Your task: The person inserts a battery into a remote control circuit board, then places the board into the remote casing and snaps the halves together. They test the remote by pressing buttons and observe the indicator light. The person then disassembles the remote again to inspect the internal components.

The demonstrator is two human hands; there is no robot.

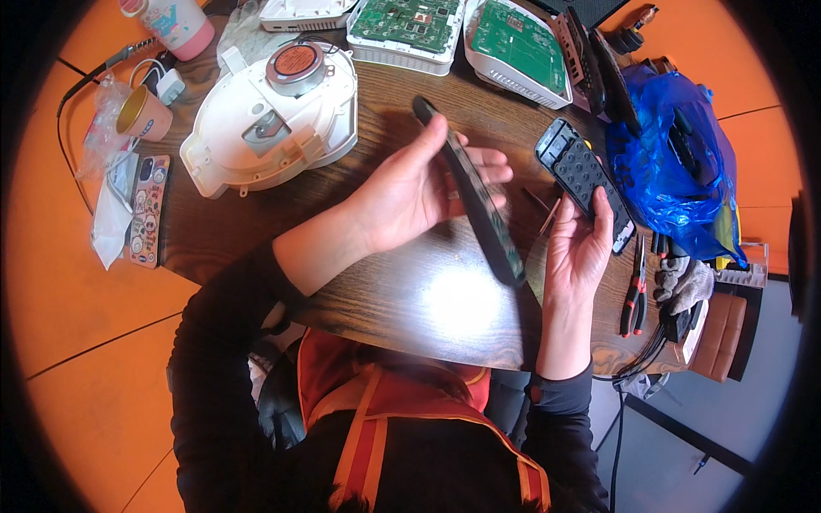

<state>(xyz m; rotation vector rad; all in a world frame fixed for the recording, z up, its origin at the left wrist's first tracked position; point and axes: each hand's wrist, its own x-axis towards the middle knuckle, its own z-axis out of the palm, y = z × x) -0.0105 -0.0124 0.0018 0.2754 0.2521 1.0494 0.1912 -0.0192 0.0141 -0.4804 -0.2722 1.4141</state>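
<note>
My left hand (406, 192) grips a long, narrow black casing half (475, 197) between thumb and fingers. It is tilted nearly edge-on above the table, and greenish parts show along its inner side. On the right, my right hand (577, 244) pinches a black keypad piece (586, 175) with rows of round rubber bumps and a greyish upper end. The two pieces are apart. Just left of my right fingers lies a thin tool (549, 215), partly hidden.
Across the back stand a white round housing with a motor (274, 128) and white cases with green circuit boards (410, 26). A blue plastic bag (676, 162), red-handled pliers (634, 295) and a grey glove (684, 282) are right; a phone (149, 209) and paper cup (144, 115) left.
</note>
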